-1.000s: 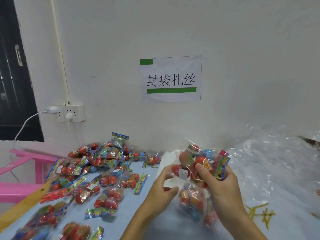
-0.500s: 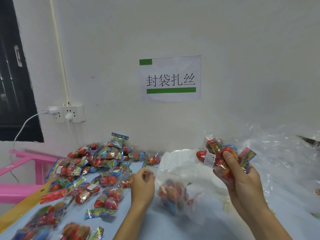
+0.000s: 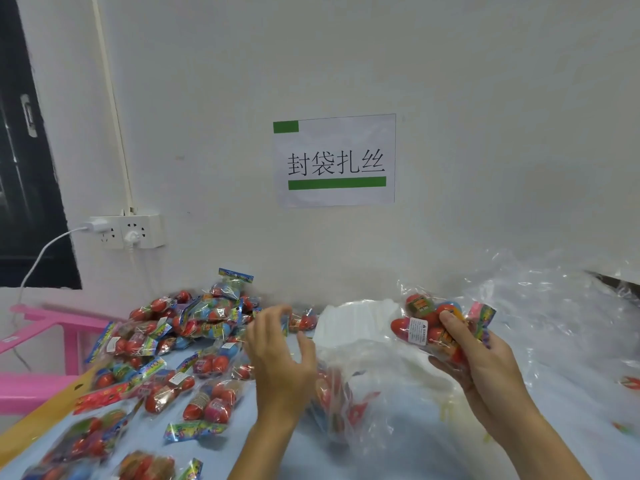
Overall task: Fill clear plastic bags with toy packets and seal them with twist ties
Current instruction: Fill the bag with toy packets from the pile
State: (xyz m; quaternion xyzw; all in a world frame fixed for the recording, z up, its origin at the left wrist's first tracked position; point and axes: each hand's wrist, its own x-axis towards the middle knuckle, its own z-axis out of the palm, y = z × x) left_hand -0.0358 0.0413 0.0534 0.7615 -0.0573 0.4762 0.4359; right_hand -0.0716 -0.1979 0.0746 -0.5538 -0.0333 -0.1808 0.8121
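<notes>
The right hand (image 3: 481,355) has a closed grip on a small bunch of toy packets (image 3: 429,323), thumb across the front and fingers curled behind, holding them raised above the table (image 3: 263,441) and just to the right of the clear plastic bag (image 3: 367,403). The left hand (image 3: 277,358) holds nothing; its fingers are spread and loosely bent, hovering between the bag and the loose heap of packets (image 3: 194,327) that covers the left side of the table up to the wall. The bag lies slumped on the table between the two forearms, and some red and coloured packets show through its film, so it is already partly filled. Behind it sits a white stack of what look like flat bags (image 3: 356,320), and a large crumpled sheet of clear plastic (image 3: 554,313) spreads over the right side. No twist tie can be made out clearly here. The step in hand appears to be the filling: the held bunch looks ready to go into the bag, but the bag's mouth is not being held open. The next move probably calls for the left hand either to find and lift the rim of the bag so the right can push its packets in, or to gather more packets from the heap first; the thin film is limp and likely to fold shut unless it is held.
</notes>
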